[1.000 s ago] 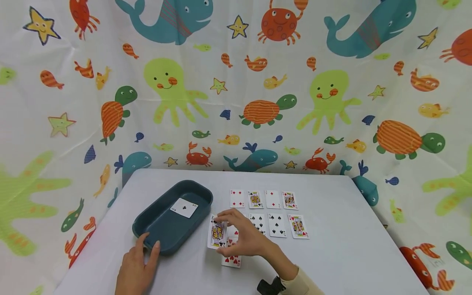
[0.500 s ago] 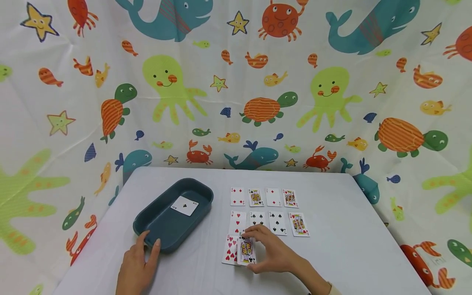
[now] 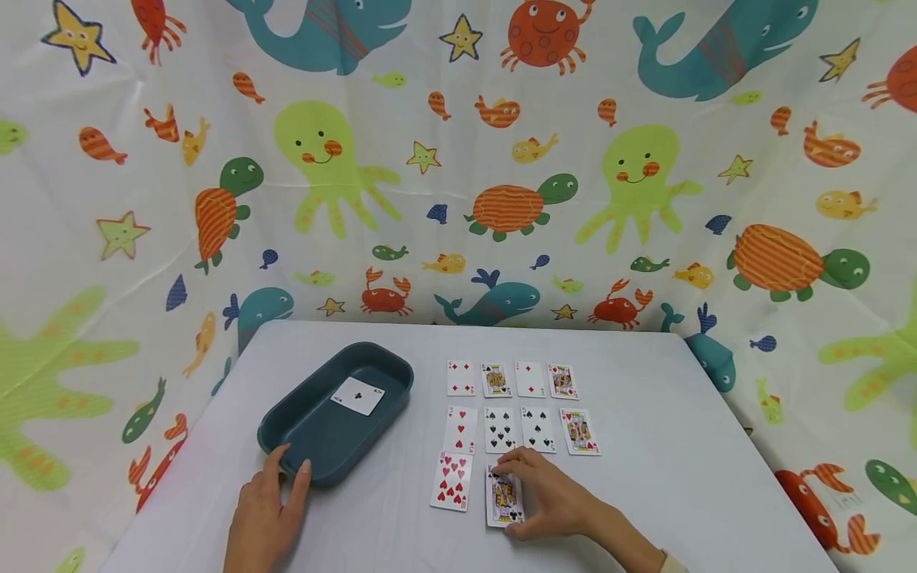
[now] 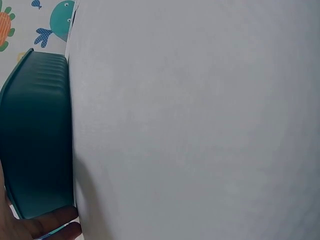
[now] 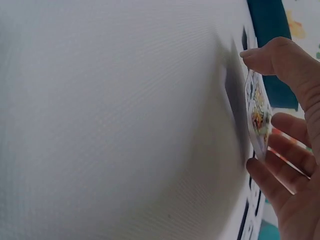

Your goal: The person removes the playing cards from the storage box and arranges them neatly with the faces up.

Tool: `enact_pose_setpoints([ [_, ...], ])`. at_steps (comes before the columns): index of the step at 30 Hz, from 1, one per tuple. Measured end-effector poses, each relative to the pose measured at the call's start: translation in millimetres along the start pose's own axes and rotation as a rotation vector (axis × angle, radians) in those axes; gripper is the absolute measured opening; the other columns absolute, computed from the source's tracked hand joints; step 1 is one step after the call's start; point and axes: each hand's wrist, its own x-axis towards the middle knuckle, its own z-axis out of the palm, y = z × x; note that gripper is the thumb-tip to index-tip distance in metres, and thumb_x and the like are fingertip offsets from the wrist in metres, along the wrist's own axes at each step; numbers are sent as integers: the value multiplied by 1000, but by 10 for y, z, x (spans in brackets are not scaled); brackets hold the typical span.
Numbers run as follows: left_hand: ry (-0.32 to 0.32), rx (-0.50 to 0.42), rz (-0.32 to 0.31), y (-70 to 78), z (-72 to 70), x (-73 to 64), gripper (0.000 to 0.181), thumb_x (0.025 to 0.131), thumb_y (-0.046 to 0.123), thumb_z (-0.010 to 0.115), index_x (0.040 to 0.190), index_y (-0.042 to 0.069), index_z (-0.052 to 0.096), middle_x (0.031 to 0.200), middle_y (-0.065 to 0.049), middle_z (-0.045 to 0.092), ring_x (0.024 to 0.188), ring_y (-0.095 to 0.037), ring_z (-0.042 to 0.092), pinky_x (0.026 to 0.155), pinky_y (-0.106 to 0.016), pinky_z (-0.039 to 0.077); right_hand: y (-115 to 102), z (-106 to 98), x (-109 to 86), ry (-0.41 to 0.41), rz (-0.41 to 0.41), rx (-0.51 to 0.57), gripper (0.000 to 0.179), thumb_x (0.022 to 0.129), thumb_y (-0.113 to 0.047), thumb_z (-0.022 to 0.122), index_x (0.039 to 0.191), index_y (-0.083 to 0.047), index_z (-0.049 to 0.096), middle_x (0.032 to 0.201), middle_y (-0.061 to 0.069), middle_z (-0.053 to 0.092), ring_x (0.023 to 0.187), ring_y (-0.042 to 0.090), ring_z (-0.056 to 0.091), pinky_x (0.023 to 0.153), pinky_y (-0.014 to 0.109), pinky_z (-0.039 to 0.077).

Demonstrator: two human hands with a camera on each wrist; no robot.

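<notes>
Between thumb and fingertips my right hand [image 3: 552,500] pinches a face card of clubs [image 3: 505,501] by its short edges. In the right wrist view this card is tilted slightly above the white table, with a shadow beneath. Just left of it lies a ten of hearts [image 3: 451,481]. My left hand [image 3: 263,513] rests at the near end of a dark teal tray [image 3: 325,450], its relaxed fingers touching the tray's edge. Inside the tray lies a single clubs card [image 3: 357,396], face up. The left wrist view shows the tray's outer side [image 4: 37,135].
Two rows of face-up cards lie beyond my right hand. The far row runs from a diamonds card [image 3: 461,378] to a face card [image 3: 563,381]. Nearer, a hearts card [image 3: 461,430] and a king of hearts [image 3: 579,432] flank two spades cards. A patterned curtain [image 3: 430,159] hangs behind.
My right hand has carried the face card of clubs rightward from beside the tray, past the ten of hearts, and lowered it towards the table. My left hand stays at the tray.
</notes>
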Motion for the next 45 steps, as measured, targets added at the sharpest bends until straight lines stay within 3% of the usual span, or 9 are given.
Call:
enact_pose_setpoints([
  [6,14,6,14,-8,3,3,76,105,60,37,153,1,29,131,-41,52,119,-56,51,97,-70,41,46,15,14,16,-36,-60,72,68,-29,92,130,-10,63,134,1,56,122,16,55,105,33,48],
  [18,5,13,2,5,1,-4,77,105,61,36,154,2,27,134,-41,49,119,-55,50,99,-71,40,41,-4,20,-6,7,-72,74,67,-29,93,132,-10,62,135,0,55,124,17,54,105,33,48],
  [27,8,6,6,12,-8,-12,76,105,60,37,154,1,28,132,-41,51,119,-55,50,98,-70,41,29,-28,17,5,12,-57,73,68,-30,92,132,-10,62,134,-1,55,123,16,54,104,33,48],
  [31,8,9,0,11,-18,-13,76,105,60,37,153,2,28,132,-41,51,119,-56,49,97,-71,40,20,-64,75,47,2,-26,74,71,-32,92,134,-10,61,135,-3,54,123,15,54,105,35,48],
  [39,25,7,-1,0,-15,-5,75,106,59,37,153,2,28,131,-41,51,120,-57,48,97,-71,40,14,-86,381,217,16,266,70,80,-28,89,140,-21,55,138,2,58,123,29,57,97,45,54],
  [45,10,2,-6,14,15,11,74,106,59,39,153,3,28,132,-40,51,121,-56,49,97,-71,41,-130,-18,661,267,78,507,64,87,-27,83,143,-24,53,143,2,54,131,31,53,105,46,49],
])
